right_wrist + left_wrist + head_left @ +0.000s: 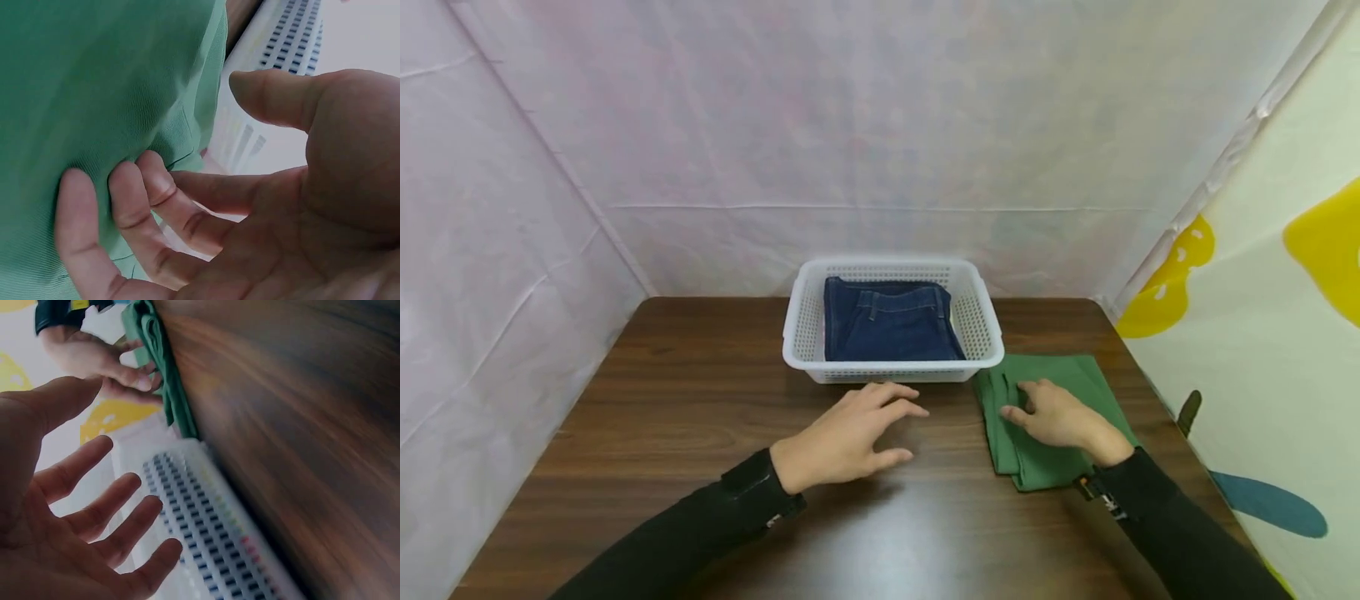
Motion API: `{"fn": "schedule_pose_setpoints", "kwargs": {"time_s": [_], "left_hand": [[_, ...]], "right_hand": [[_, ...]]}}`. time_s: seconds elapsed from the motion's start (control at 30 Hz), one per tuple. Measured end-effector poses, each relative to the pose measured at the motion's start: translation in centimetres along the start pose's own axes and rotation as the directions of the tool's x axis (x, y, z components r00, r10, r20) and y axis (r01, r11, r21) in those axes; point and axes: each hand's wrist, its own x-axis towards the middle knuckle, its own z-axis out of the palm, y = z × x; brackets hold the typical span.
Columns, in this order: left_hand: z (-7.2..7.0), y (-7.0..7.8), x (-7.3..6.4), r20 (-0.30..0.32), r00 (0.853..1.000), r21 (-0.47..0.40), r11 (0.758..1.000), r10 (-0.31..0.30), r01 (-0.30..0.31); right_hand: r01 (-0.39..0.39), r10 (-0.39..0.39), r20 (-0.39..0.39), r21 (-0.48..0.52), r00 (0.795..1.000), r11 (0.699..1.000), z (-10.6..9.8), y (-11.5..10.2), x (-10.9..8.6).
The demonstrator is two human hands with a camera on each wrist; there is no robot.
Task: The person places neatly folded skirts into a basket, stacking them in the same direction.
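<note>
On the right of the table lies a folded green cloth (pixel 1078 375), its layered edge facing left. My right hand (pixel 1060 417) is over it. In the right wrist view the fingertips (pixel 78 187) touch the green fabric (pixel 106 75), while the thumb stands apart from the fingers with nothing pinched between them. My left hand (pixel 850 435) hovers over the table in front of the basket, its fingers spread and loosely bent, holding nothing. Folded dark blue jeans (pixel 898 329) lie inside the white plastic basket (pixel 891 366), waistband uppermost.
The basket stands at the back middle of the brown wooden table (pixel 700 400), close to a pale hanging curtain (pixel 880 150). Its right front corner is right at the green cloth. To the right hangs a white sheet with yellow shapes (pixel 1165 292).
</note>
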Motion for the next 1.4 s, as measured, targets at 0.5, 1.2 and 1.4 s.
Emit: {"fn": "schedule_pose_setpoints", "kwargs": {"time_s": [0.5,1.2,1.4], "left_hand": [[3.3,2.4,4.7,0.152,0.981,0.134,0.981,0.118,-0.139],[3.2,0.1,2.1,0.227,0.974,0.078,0.997,-0.023,0.006],[2.6,-1.3,0.3,0.196,0.980,0.051,0.998,-0.041,0.032]], "right_hand": [[-0.065,0.007,0.167,0.341,0.986,0.938,1.8,-2.7,-2.8],[-0.056,-0.112,0.241,0.598,0.964,0.800,4.4,-8.4,-1.4],[0.033,-0.153,0.161,0.577,0.975,0.816,4.4,-8.7,-1.0]]}}
